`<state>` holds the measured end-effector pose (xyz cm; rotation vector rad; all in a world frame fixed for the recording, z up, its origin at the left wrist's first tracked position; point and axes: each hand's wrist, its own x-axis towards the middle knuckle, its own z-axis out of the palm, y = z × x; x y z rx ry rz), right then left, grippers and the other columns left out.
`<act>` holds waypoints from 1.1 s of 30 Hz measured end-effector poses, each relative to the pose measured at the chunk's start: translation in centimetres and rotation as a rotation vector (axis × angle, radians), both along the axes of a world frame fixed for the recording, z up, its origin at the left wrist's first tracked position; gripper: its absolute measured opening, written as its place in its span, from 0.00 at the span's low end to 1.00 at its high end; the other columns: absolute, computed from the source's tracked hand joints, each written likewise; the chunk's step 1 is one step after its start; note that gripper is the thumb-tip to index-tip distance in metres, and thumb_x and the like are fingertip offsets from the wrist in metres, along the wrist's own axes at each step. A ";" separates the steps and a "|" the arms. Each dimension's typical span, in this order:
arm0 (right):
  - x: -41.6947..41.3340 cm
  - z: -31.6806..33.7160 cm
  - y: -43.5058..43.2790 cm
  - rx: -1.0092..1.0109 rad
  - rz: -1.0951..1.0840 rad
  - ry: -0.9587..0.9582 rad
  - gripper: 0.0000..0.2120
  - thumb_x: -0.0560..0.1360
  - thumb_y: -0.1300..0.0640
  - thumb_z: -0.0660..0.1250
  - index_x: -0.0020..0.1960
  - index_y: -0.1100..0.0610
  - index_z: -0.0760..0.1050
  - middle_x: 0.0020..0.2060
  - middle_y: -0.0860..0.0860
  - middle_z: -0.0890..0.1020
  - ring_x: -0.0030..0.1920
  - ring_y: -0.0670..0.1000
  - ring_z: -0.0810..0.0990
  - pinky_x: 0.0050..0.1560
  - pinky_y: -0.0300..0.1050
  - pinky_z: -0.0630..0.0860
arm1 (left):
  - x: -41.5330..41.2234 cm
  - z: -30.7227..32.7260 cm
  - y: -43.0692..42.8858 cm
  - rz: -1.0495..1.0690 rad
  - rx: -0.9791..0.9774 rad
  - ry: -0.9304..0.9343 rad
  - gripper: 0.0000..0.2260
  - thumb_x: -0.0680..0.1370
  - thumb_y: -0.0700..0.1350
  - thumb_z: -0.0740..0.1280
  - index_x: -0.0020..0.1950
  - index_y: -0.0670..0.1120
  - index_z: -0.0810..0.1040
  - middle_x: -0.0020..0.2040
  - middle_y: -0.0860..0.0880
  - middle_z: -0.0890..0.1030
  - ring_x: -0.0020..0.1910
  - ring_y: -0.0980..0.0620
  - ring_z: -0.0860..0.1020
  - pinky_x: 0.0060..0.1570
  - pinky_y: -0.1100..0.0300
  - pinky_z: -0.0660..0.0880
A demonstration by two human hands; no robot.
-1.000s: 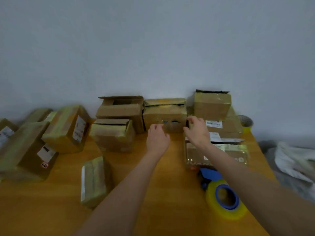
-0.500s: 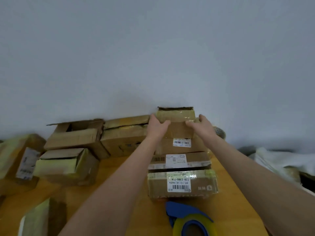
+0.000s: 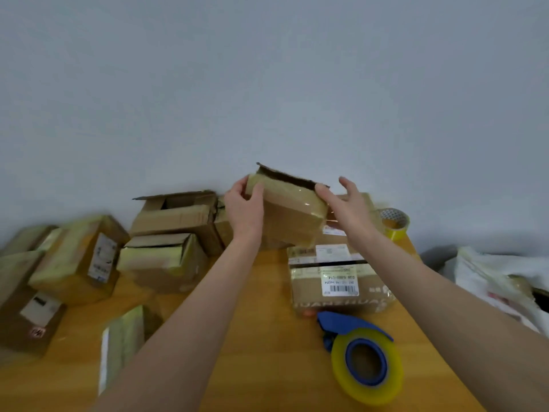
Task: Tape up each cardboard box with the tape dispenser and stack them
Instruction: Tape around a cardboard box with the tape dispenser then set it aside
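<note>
Small box (image 3: 292,217) lifted off stack (image 3: 335,295); L hand (image 3: 245,209) grips, R hand (image 3: 346,208) touches.

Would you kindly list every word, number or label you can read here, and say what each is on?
"UANZHUA", ends cut off: printed along the front of the bottom stacked box.
Barcode label on that box: digits upside down, too blurred to read.
Shipping label on the left box: too blurred.
Held box: no text visible.

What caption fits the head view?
Left hand grips a tilted cardboard box, right hand touches its end, by the stack; tape dispenser on the table.
</note>
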<state>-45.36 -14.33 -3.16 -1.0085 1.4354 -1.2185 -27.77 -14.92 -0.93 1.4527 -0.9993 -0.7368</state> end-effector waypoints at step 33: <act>0.9 -12.4 21.5 0.201 0.221 0.685 0.13 0.78 0.51 0.67 0.62 0.53 0.76 0.58 0.51 0.80 0.55 0.50 0.78 0.53 0.44 0.75 | 4.7 -15.6 21.7 -0.198 0.656 -0.460 0.36 0.72 0.58 0.72 0.73 0.43 0.63 0.68 0.43 0.70 0.65 0.44 0.71 0.61 0.51 0.71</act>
